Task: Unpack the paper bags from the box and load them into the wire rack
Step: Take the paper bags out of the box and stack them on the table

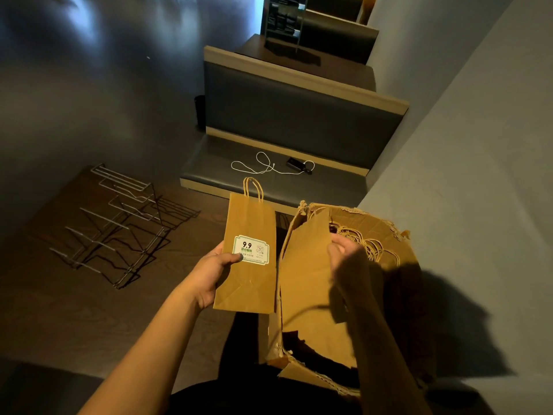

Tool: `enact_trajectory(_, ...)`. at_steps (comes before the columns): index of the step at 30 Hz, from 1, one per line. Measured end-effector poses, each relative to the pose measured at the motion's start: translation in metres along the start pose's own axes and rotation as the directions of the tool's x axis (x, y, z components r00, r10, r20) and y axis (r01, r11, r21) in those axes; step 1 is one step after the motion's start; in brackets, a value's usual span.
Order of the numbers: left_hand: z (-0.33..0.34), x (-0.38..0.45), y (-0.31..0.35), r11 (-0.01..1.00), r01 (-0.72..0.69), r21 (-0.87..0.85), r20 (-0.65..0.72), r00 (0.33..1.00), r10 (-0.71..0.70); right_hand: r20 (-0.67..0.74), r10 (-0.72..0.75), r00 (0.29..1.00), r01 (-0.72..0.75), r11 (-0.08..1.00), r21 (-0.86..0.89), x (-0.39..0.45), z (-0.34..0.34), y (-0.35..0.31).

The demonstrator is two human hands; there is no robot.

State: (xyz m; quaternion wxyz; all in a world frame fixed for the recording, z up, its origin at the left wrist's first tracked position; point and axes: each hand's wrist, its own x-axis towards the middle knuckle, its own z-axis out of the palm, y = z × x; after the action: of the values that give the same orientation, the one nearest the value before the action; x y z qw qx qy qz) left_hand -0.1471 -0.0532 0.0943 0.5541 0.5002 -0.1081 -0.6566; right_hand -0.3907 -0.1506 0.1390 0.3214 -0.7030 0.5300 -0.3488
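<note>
A: Closest to the camera, left hand [213,273] grips a flat kraft paper bag [248,253] by its lower edge, thumb on the 9.9 sticker [251,249].

B: Right hand [347,259]?

A: Curled inside the torn cardboard box [311,283], among more bag handles; can't tell what it's holding.

B: Rack?

A: Wire rack [119,223] sits on the dark table [59,310], well left. Further back, a booth seat [269,178] with a white cable [263,166].

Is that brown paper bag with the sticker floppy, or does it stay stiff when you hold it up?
The paper bag probably stays fairly stiff: folded flat, it stands straight though the left hand pinches only its lower edge. It looks light, since one thumb and fingers carry it. Its twisted handles seem firm too, keeping their loop shape at the top.
</note>
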Motion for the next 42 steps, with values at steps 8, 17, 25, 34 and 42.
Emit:
enact_trajectory(8, -0.009, -0.015, 0.008, 0.998, -0.065, -0.001, 0.037, 0.997, 0.065, 0.474, 0.072, 0.877, -0.206, 0.949, 0.237, -0.015, 0.054, -0.113)
enact_trajectory(17, -0.083, -0.024, -0.008, 0.966, -0.038, -0.256, 0.062, 0.997, 0.055, 0.492, 0.063, 0.868, 0.073, 0.965, -0.253, -0.041, 0.165, -0.083)
enact_trajectory(25, -0.109, 0.017, -0.028, 0.940, 0.002, 0.342, -0.227, 0.971, 0.081, 0.365, 0.528, 0.767, -0.574, 0.819, 0.020, -0.032, 0.209, -0.025)
enact_trajectory(34, -0.110, 0.057, -0.103, 0.232, 0.321, 0.918, -0.269, 0.935, -0.230, 0.467, 0.695, 0.546, -0.295, 0.682, -0.670, -0.057, 0.224, 0.008)
enact_trajectory(42, -0.111, 0.063, -0.137, 0.163, 0.089, 0.983, -0.063, 0.985, -0.161, 0.648, 0.533, 0.544, 0.052, 0.750, -0.660, -0.065, 0.233, 0.030)
